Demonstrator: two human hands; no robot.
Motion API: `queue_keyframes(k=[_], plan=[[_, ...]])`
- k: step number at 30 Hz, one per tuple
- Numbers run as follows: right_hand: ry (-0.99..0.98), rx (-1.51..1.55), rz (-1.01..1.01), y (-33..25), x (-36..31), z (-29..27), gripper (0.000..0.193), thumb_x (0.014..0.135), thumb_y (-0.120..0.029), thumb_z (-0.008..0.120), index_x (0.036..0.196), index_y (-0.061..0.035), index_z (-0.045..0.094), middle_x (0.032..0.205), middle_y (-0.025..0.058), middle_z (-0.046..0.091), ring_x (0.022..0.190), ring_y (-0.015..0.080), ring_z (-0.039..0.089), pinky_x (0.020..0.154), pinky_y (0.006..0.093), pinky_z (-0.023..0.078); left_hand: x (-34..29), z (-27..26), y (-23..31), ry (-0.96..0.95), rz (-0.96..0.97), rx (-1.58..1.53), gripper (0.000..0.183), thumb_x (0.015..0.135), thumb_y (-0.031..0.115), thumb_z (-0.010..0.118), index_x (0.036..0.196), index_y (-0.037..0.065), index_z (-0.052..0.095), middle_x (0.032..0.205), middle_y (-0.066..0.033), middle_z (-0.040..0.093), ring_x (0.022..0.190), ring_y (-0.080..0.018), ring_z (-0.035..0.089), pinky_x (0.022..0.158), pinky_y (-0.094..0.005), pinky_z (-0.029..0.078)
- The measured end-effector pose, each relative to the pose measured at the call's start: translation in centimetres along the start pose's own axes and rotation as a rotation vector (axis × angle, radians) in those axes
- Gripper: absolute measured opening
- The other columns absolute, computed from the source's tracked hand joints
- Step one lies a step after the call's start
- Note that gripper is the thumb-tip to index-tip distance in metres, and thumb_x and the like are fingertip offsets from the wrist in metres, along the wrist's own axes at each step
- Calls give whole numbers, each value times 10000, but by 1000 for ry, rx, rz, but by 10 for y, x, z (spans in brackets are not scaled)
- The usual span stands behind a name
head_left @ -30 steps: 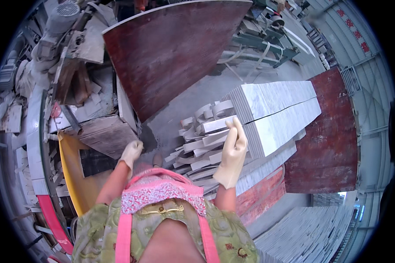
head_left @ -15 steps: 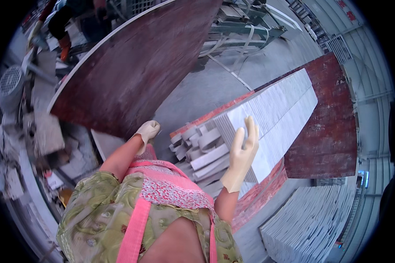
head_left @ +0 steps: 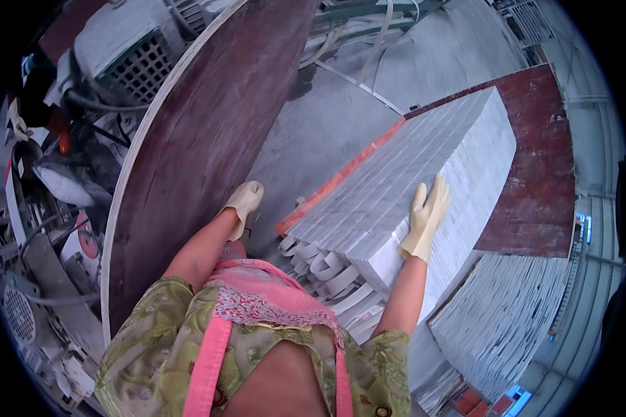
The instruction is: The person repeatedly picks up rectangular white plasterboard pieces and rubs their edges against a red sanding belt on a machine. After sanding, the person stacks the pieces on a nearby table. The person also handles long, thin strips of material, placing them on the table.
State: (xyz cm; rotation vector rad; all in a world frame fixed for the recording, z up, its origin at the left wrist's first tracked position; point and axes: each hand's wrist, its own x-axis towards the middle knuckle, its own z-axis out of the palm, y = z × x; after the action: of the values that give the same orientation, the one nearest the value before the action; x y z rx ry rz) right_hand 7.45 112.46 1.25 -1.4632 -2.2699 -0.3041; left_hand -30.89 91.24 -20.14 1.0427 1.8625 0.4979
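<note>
My right hand (head_left: 428, 214), in a cream rubber glove, rests against the big block of stacked white-grey slabs (head_left: 396, 174). Its fingers are stretched out, with the thumb apart. My left hand (head_left: 246, 200), gloved alike, is curled into a fist in front of my body, beside a large dark red-brown board (head_left: 209, 132); nothing shows in it. Loose pale strips (head_left: 327, 267), some curved, lie at the near end of the block. A red edge (head_left: 348, 174) runs along the block's left side.
A second dark red board (head_left: 535, 201) stands behind the block. Thin, uneven sheets form another stack (head_left: 504, 320) at the lower right. Machinery with a grilled motor housing (head_left: 135, 66) fills the left side. Pale straps (head_left: 358, 83) stretch over the grey floor beyond.
My right hand has moved forward and right, farther along the slab block. My left fist stays much the same. The view has shifted, bringing more machinery in at the left.
</note>
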Motion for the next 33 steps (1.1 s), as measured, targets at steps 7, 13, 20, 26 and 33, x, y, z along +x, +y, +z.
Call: queue_keyframes(k=[7,13,20,26,33], plan=[[-14,-40,-37,-3,0,-4,514,971,-197,626,1385,101,558,1389,283,583,1314,456,516,1129,528,376,26,-7,43,5,-61,-163,347,956,294,570,1135,36,720,1094,-176,742,1043,-300,704,908,-425,535],[-63,114,139,-14,2,-17,517,978,-170,635,1426,76,558,1453,291,567,1400,461,483,1209,534,319,73,-22,71,88,51,-172,368,946,292,480,1049,2,682,1008,-281,683,996,-415,704,874,-483,521],[-89,221,296,-27,5,-27,517,982,-145,620,1448,70,553,1485,289,554,1445,455,463,1254,551,262,148,-54,135,56,100,-56,348,947,273,478,1014,-2,680,946,-241,712,876,-376,701,806,-469,515],[-170,247,409,-36,9,-41,467,977,-104,594,1410,70,586,1444,298,582,1423,476,482,1248,601,250,249,-55,165,-108,144,79,312,953,275,505,1035,57,713,961,-194,743,895,-371,716,796,-469,535],[-232,204,560,-34,29,-50,372,999,11,491,1336,119,605,1266,289,673,1244,459,605,1184,556,360,344,-69,229,49,254,234,305,976,280,526,1054,76,738,993,-227,732,1010,-439,695,873,-506,542]])
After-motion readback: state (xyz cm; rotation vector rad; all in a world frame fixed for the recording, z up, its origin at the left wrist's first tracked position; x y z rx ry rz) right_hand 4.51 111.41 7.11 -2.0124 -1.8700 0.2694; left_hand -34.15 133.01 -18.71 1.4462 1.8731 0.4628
